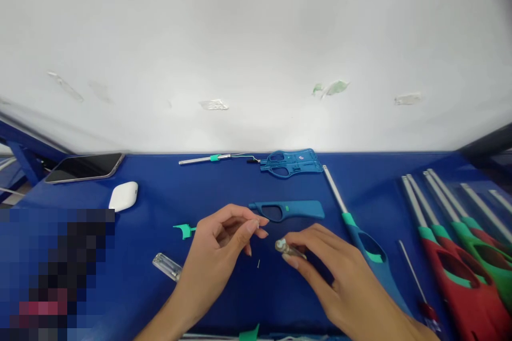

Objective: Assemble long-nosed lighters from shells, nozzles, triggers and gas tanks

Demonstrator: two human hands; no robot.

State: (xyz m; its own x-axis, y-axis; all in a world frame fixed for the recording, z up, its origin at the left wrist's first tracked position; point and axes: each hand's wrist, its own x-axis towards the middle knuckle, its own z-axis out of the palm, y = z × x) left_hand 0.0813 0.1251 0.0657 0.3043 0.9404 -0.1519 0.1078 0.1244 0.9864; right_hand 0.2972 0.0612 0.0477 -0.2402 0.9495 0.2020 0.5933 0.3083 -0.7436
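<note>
My left hand [224,245] is raised over the blue table with thumb and forefinger pinched together; whatever is between the tips is too small to make out. My right hand [332,266] grips a small cylindrical part [283,246] with a pale, brownish end facing my left hand. Between the hands lies a tiny thin metal piece [258,264]. Just beyond them is a blue lighter shell half [304,210]. A green trigger [184,231] and a clear fuel tank [166,265], partly hidden by my wrist, lie left of my left hand.
Farther back lie another blue shell half [300,162] and a wired metal tube [200,160]. Rightward are a whole blue lighter [370,253], a screwdriver [414,272] and several red and green lighters [460,272]. A phone [86,167] and white case [124,196] lie left. A white wall [256,37] rises behind.
</note>
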